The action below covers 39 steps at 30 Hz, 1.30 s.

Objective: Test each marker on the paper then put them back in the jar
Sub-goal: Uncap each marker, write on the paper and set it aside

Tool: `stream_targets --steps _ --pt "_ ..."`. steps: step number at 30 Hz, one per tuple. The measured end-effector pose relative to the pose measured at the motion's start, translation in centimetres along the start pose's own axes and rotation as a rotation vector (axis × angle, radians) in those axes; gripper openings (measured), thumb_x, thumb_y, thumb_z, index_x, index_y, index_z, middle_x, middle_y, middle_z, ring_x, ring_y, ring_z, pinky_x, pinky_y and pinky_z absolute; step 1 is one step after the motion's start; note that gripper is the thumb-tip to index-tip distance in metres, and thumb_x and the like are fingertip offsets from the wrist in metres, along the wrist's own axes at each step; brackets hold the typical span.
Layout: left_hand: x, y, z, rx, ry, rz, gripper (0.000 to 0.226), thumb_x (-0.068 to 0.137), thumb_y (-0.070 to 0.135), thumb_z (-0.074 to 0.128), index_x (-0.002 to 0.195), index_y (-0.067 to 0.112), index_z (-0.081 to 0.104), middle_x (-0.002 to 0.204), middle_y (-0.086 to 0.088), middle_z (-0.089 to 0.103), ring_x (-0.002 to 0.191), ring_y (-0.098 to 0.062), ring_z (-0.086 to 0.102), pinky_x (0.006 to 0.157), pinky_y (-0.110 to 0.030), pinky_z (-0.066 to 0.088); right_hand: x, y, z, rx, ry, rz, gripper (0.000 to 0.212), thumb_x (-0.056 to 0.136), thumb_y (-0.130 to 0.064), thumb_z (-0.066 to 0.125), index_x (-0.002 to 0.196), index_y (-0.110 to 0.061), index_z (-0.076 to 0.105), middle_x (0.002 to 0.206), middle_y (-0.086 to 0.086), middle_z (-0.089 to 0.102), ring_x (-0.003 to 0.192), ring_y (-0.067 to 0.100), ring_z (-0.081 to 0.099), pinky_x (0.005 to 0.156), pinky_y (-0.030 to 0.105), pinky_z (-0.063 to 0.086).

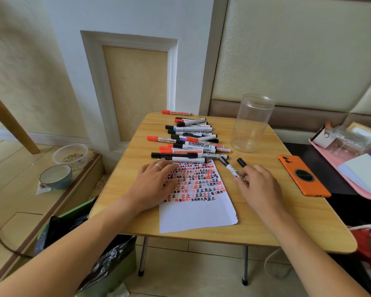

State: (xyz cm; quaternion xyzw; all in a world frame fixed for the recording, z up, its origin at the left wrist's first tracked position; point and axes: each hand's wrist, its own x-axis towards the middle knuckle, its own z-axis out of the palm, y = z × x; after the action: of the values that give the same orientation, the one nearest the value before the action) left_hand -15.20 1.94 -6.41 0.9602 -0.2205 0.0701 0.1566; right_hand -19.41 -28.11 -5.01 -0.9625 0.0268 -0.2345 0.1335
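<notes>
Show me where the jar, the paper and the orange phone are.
jar (250, 127), head view, middle of its clear wall.
paper (196, 215), head view, blank lower part of the sheet.
phone (304, 175), head view, middle of its orange back.

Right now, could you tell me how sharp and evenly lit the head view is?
Head view: soft, even daylight, faint shadows; wide-angle bending at the edges; paper marks and marker labels readable; right hand and its marker slightly blurred; clear jar low-contrast.
</notes>
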Motion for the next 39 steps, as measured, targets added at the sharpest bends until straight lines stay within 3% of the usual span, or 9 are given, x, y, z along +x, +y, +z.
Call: stream_targets --steps 4,8,14,17,22,26,31,39 --pt "-0.2 -0.1 0.3 0.018 -0.102 -0.013 0.06 0.102 0.062 0.02 0.158 0.044 0.024 0.169 0.009 0.013 0.157 -0.012 0.002 0.125 -0.045 0.002 0.2 0.1 0.1 -0.148 0.002 0.063 0.027 0.094 -0.032 0.071 0.108 -0.009 0.072 0.095 0.005 0.066 0.087 0.025 0.062 0.067 0.033 0.046" --pt "-0.2 0.0 0.4 0.025 -0.111 -0.024 0.063 0.099 0.064 0.016 0.158 0.046 0.021 0.17 0.009 0.01 0.157 -0.011 0.0 0.126 -0.047 0.0 0.2 -0.3 0.2 -0.153 -0.01 0.074 0.029 0.095 -0.033 0.069 0.115 -0.012 0.069 0.1 0.004 0.068 0.091 0.023 0.063 0.071 0.034 0.05" --pt "-0.3 0.0 0.6 0.016 -0.098 -0.023 0.079 0.087 0.072 0.003 0.158 0.046 0.023 0.17 0.009 0.013 0.157 -0.011 0.002 0.126 -0.049 0.001 1.7 -1.1 0.0 -0.035 0.053 0.008 0.012 0.093 -0.022 0.07 0.099 -0.011 0.07 0.095 0.005 0.065 0.093 0.027 0.06 0.071 0.035 0.048" --pt "-0.3 0.0 0.7 0.027 -0.09 -0.024 0.071 0.093 0.069 0.009 0.158 0.046 0.023 0.17 0.008 0.013 0.157 -0.012 0.001 0.126 -0.049 0.001 3.2 -2.6 0.3 0.043 0.031 -0.127 0.002 0.093 -0.012 0.069 0.094 -0.013 0.07 0.096 0.002 0.068 0.106 0.027 0.062 0.077 0.032 0.049" --pt "-0.1 0.0 0.8 0.036 -0.086 -0.017 0.058 0.103 0.061 0.021 0.159 0.045 0.02 0.17 0.008 0.012 0.156 -0.012 0.0 0.126 -0.05 0.0 6.2 -4.8 2.8 0.072 -0.074 -0.266 0.014 0.091 -0.008 0.069 0.103 -0.016 0.068 0.104 -0.002 0.066 0.103 0.02 0.058 0.081 0.031 0.049" --pt "0.0 -0.2 0.8 0.047 -0.091 -0.01 0.056 0.105 0.058 0.022 0.159 0.043 0.019 0.17 0.008 0.011 0.156 -0.012 -0.001 0.125 -0.051 -0.001 7.4 -5.5 4.6 0.044 -0.097 -0.276 0.023 0.089 -0.004 0.069 0.108 -0.016 0.066 0.108 -0.002 0.064 0.105 0.02 0.057 0.084 0.034 0.051" --pt "0.1 -0.4 1.1 0.049 -0.089 0.001 0.057 0.105 0.058 0.022 0.159 0.043 0.019 0.169 0.008 0.013 0.156 -0.012 0.0 0.125 -0.051 -0.001 7.7 -5.6 5.3 0.02 -0.036 -0.283 0.022 0.087 0.001 0.07 0.105 -0.013 0.068 0.1 0.001 0.064 0.096 0.021 0.058 0.077 0.036 0.053" --pt "0.0 -0.5 1.1 0.04 -0.082 -0.002 0.056 0.104 0.059 0.024 0.158 0.044 0.022 0.169 0.008 0.015 0.156 -0.012 0.001 0.125 -0.05 -0.001 6.5 -6.1 2.6 0.008 0.12 -0.413 0.019 0.082 -0.007 0.078 0.098 -0.011 0.068 0.091 0.002 0.065 0.085 0.023 0.059 0.072 0.035 0.051"
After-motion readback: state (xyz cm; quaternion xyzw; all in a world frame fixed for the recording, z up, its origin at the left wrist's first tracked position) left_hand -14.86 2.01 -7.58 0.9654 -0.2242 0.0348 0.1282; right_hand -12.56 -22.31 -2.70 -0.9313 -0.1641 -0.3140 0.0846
